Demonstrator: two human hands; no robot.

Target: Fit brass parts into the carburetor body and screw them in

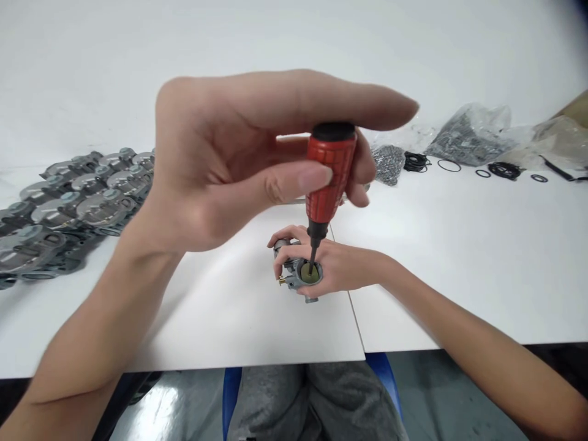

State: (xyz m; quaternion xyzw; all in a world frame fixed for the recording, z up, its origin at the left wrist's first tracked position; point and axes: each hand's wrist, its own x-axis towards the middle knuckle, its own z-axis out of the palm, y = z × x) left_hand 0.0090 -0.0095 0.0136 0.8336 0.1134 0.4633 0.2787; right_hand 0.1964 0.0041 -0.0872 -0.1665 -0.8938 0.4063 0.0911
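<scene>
My left hand [206, 153] is closed around a red-handled screwdriver [331, 174], with the index finger lying over its black end cap and the thumb pressed along the handle. The shaft points down, and its tip meets the brass-coloured disc [307, 274] inside the round bore of a small metal carburetor [290, 279]. Low over the table, my right hand [342, 266] grips that carburetor, fingers wrapped over its far side. A brass screw [281, 280] sticks out on its left. The fingers hide much of the body.
Rows of similar carburetors [87, 199] are stacked at the left of the white table [239, 318]. Along the back right lie bags of small metal parts [473, 135], black rubber rings [504, 170] and a dark thin tool [558, 168]. A seam divides the tabletop beside my right hand.
</scene>
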